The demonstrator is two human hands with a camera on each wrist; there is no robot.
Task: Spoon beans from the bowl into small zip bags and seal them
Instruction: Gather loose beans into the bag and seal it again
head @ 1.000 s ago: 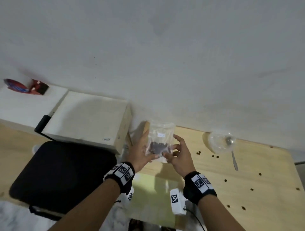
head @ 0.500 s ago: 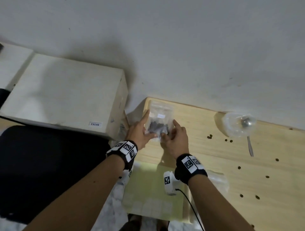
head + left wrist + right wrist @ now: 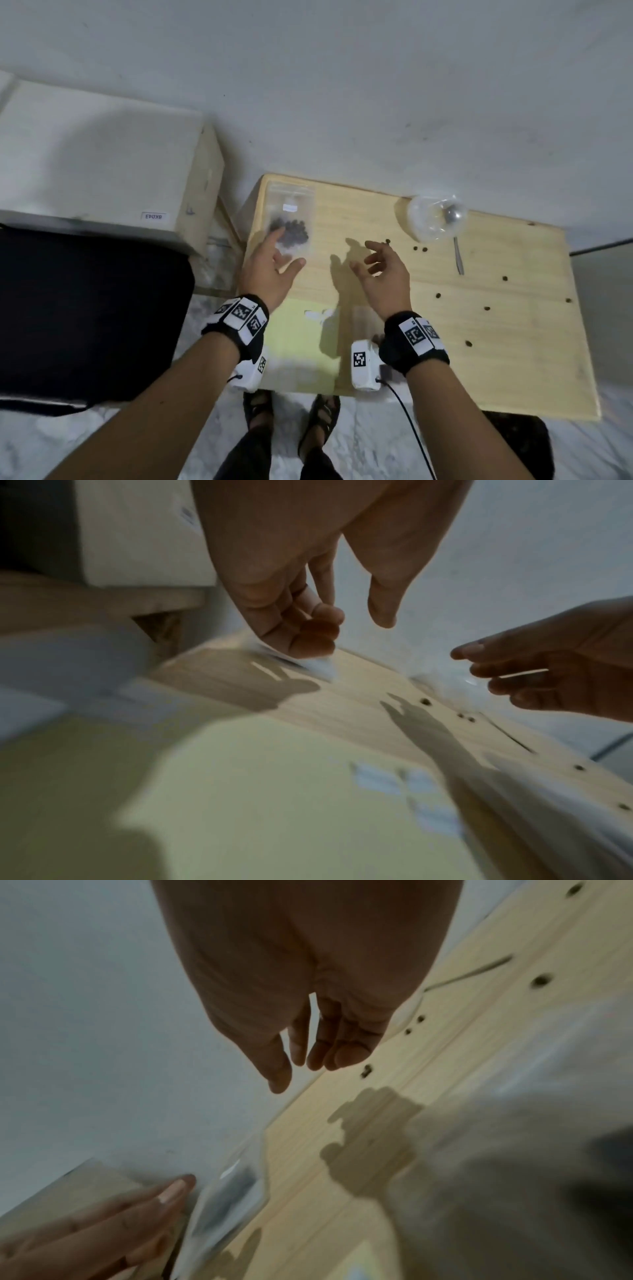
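A clear zip bag (image 3: 291, 219) with dark beans in it lies flat on the far left corner of the wooden table (image 3: 496, 342). My left hand (image 3: 284, 253) hovers over the bag's near edge with relaxed fingers (image 3: 308, 631); whether they touch the bag (image 3: 318, 666) I cannot tell. My right hand (image 3: 363, 257) hangs empty above the table's middle, fingers (image 3: 301, 1053) loosely spread. The clear bowl (image 3: 435, 217) stands at the far right with the spoon (image 3: 457, 253) leaning in it.
Loose beans (image 3: 419, 248) lie scattered over the right half of the table. A yellow-green sheet (image 3: 301, 349) and clear empty bags (image 3: 363, 322) lie at the near edge. A white box (image 3: 102, 161) and a black case (image 3: 85, 318) stand to the left.
Both hands held the bean bag upright before. Now it lies on the table's far left corner, both hands are off it, and the right hand has drawn away to the right.
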